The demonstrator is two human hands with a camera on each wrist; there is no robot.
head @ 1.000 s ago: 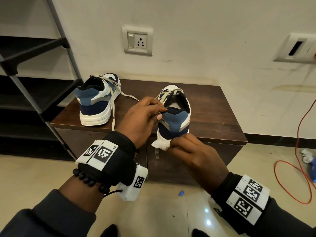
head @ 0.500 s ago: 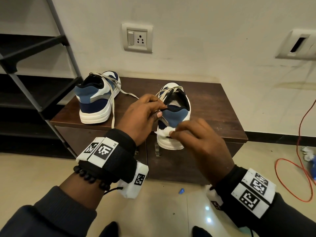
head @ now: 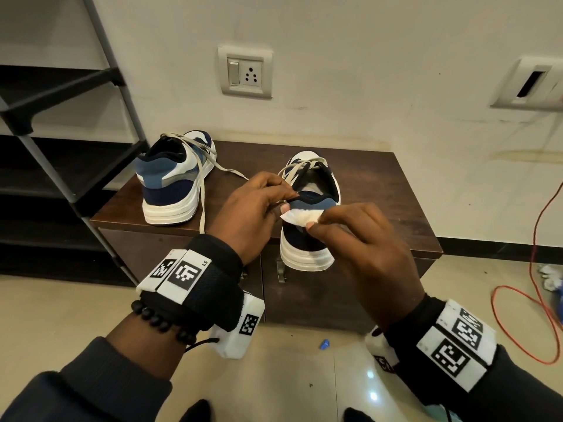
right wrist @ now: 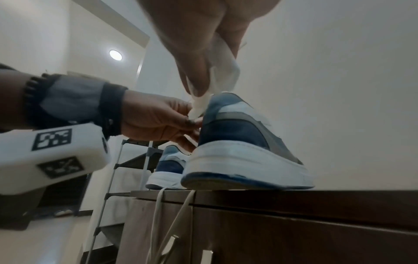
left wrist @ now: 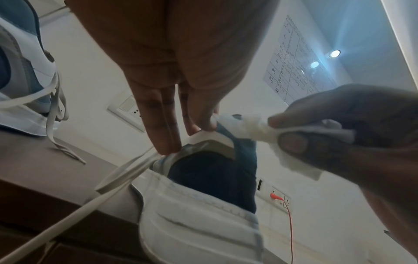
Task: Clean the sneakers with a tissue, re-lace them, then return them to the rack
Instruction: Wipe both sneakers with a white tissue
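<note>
Two blue-and-white sneakers stand heel-toward-me on a dark wooden cabinet (head: 390,190). The far sneaker (head: 170,184) sits at the left with loose laces. The near sneaker (head: 307,248) is at the front edge, its heel slightly past it. My left hand (head: 283,201) grips that shoe's heel collar, fingers inside the opening. My right hand (head: 313,223) pinches a white tissue (head: 300,215) and holds it against the top of the heel. The wrist views show the same tissue (left wrist: 257,128) (right wrist: 224,75) touching the near sneaker (left wrist: 203,210) (right wrist: 235,135).
A black metal shoe rack (head: 70,141) stands left of the cabinet. An orange cable (head: 536,269) loops on the tiled floor at the right, beside crumpled tissues (head: 551,277). A small blue scrap (head: 324,344) lies on the floor below the cabinet. Laces hang over the front edge.
My right hand has moved the tissue up the heel, from the sole's lower edge to just under the collar. The left hand has kept its hold on the collar.
</note>
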